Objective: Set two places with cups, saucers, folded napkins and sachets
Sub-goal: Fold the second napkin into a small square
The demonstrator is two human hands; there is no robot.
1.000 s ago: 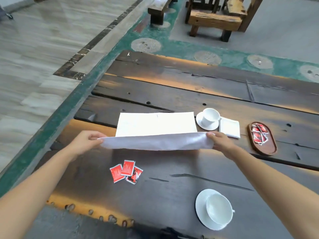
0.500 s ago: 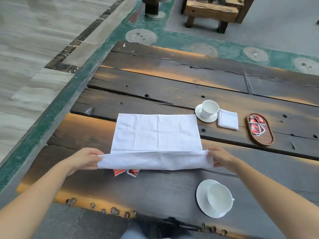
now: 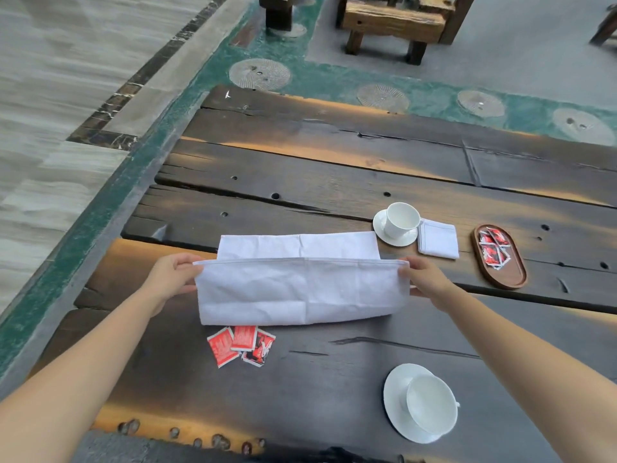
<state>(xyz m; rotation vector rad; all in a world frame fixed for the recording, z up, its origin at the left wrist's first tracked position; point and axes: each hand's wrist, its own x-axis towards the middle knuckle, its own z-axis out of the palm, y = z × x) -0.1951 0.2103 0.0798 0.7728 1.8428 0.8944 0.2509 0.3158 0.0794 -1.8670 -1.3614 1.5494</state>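
A white napkin [image 3: 300,285] lies half folded on the dark wooden table [image 3: 334,182]. My left hand [image 3: 172,279] pinches its left near corner and my right hand [image 3: 424,279] pinches its right near corner, holding that edge over the far half. Three red sachets [image 3: 240,344] lie just in front of the napkin. A white cup on a saucer [image 3: 422,404] stands near the front right. Farther back is a second cup on a saucer [image 3: 399,222], with a folded napkin [image 3: 437,242] touching its right side.
An oval wooden tray [image 3: 512,275] with several red sachets lies at the right of the far setting. The table's left edge drops to a green and grey floor. Wooden stools [image 3: 394,18] stand beyond the far edge.
Both hands first drew the napkin toward me, then carried its near edge up and away over the far half. The red sachets, hidden for a moment, show again.
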